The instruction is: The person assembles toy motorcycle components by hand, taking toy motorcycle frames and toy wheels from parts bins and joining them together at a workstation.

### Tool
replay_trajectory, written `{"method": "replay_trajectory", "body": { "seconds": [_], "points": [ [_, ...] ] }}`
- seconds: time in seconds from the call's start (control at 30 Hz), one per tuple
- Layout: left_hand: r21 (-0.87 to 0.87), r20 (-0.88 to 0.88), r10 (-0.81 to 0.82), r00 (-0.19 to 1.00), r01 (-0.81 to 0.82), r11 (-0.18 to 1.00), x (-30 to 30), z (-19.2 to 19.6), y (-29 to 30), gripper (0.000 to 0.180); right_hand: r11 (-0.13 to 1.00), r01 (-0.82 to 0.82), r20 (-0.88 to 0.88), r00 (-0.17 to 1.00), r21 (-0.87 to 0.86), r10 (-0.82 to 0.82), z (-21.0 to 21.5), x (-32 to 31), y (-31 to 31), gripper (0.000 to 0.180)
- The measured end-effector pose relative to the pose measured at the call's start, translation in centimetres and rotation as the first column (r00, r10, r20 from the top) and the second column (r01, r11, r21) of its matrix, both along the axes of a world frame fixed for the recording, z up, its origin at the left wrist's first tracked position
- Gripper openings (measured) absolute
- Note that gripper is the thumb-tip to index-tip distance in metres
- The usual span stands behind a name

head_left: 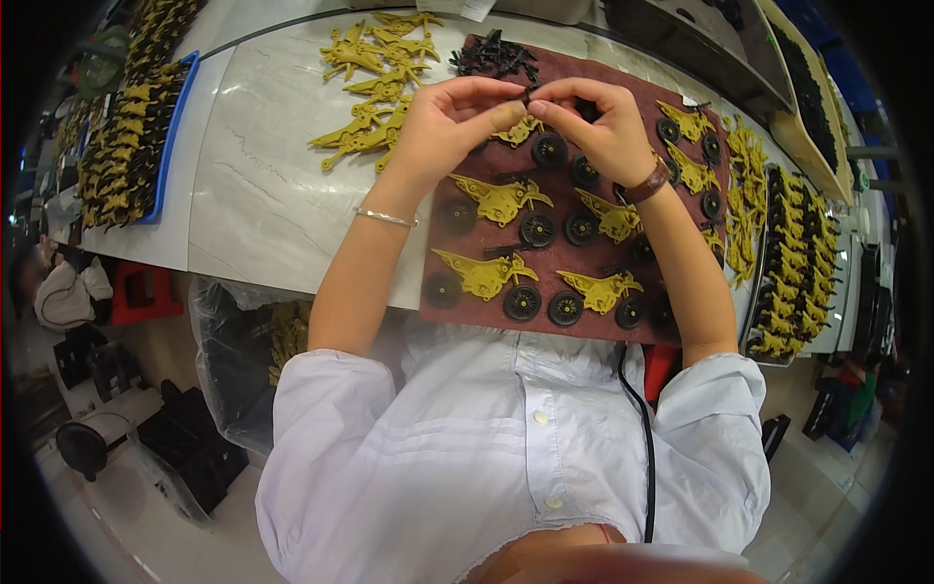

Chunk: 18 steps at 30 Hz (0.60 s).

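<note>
My left hand [461, 121] and my right hand [595, 125] meet fingertip to fingertip above the far part of a dark red mat [574, 329]. Both pinch a small black plastic part [528, 96], mostly hidden by the fingers. Just beyond them lies a pile of small black parts [496, 55]. Below my hands, yellow toy motorcycle bodies [500, 200] are laid out in rows, each beside black spoked wheels [537, 230]. Thin black pieces [508, 250] lie along some bodies. My forearms cover part of the mat.
Loose yellow bodies [362, 134] lie on the white tabletop [282, 185], left of the mat. A blue-edged tray [173, 146] of assembled pieces stands far left, another rack [793, 263] at right. Grey bins [696, 49] line the back. A plastic-lined container [229, 360] sits below the table edge.
</note>
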State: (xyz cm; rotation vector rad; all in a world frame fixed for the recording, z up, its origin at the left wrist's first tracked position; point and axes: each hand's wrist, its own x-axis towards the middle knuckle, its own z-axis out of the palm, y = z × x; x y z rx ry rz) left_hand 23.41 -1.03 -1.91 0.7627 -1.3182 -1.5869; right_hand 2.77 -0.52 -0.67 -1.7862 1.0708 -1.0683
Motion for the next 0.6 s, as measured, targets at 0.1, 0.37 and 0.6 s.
{"method": "replay_trajectory", "body": {
  "seconds": [0.1, 0.37, 0.6],
  "points": [
    [-0.375, 0.372, 0.073, 0.925, 0.077, 0.924, 1.0, 0.1, -1.0, 0.025, 0.998, -0.054, -0.127, 0.991, -0.024, 0.05, -0.4, -0.7, -0.7, 0.015],
    [-0.692, 0.61, 0.425, 0.669, 0.189, 0.696, 1.6, -2.1, -1.8, 0.019, 0.966, -0.208, -0.455, 0.883, -0.154, 0.118, -0.6, 0.5, -0.8, 0.012],
    [-0.646, 0.634, 0.368, 0.68, 0.205, 0.735, 1.4, -2.1, -1.1, 0.013, 0.968, -0.186, -0.552, 0.832, -0.171, 0.062, -2.3, 0.9, -0.6, 0.01]
  ]
}}
